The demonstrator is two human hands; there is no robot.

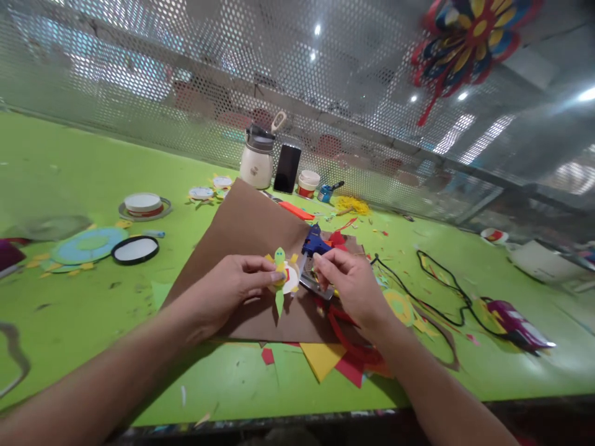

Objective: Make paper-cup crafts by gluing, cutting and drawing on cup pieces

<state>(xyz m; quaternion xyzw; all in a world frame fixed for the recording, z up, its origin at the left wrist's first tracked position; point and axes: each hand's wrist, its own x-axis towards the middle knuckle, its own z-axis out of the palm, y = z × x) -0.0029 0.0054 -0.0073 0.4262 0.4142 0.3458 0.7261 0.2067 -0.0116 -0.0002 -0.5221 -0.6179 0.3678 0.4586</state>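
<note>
My left hand [227, 285] pinches a small paper turtle [292, 282] between thumb and fingers. The turtle has a round white body, a green head with dots for eyes, yellow flippers and a pointed green tail. To its right is my right hand [356, 288], thumb and index fingertips pressed together; whatever is between them is too small or hidden. Just beyond those fingertips lies a blue glue gun [314, 238], partly covered by the hand. Beneath both hands is a folded brown cardboard sheet [251, 217], with a flat metal piece [316, 288] on it.
Coloured paper scraps [323, 359] lie along the front. A black cord [446, 319] runs right to a purple device [520, 325]. At the back stand a white jug [256, 162], a dark phone [287, 168] and a paint jar [325, 194]. Left are a blue disc [90, 244] and round lids [134, 250].
</note>
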